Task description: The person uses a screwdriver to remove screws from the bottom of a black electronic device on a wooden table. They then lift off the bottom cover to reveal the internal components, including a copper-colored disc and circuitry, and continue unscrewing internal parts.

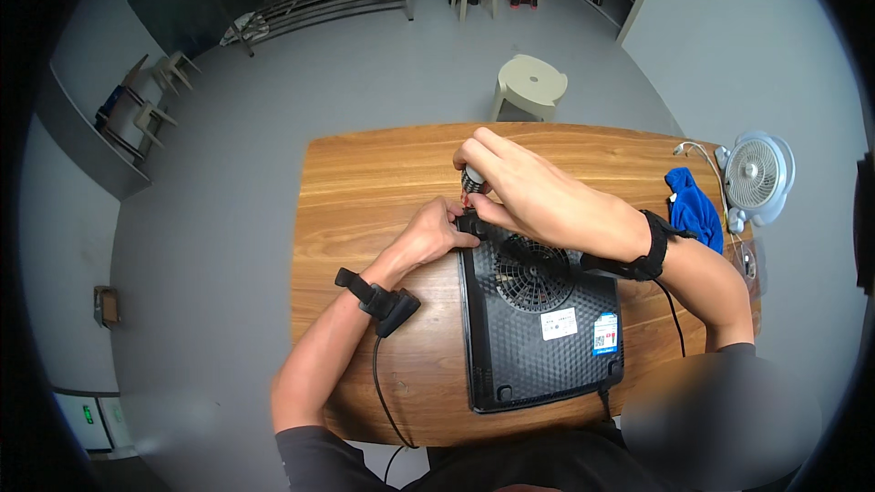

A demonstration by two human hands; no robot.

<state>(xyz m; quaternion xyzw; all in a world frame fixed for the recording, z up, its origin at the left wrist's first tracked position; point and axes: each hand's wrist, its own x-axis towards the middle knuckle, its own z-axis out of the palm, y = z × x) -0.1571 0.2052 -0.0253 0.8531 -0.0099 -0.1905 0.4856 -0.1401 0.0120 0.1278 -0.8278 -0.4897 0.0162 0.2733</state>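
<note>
A black laptop cooling pad [538, 360] lies underside up on the wooden table, with a round fan grille [535, 275] and two stickers on it. At its far left corner, my left hand [434, 232] is closed, its thumb and fingers pinching the corner. Just above that corner my right hand [510, 173] grips what looks like a screwdriver [472, 180], with a dark, light-banded handle held roughly upright. Something red shows below the handle. My fingers hide the tool's tip and the exact point of contact.
On the table's right side are a blue cloth [694, 210] and a small white-blue fan [756, 171] with a cable. A cream stool [532, 82] stands beyond the far edge. Cables run from my black wrist straps. A metal rack [328, 5] stands farther back.
</note>
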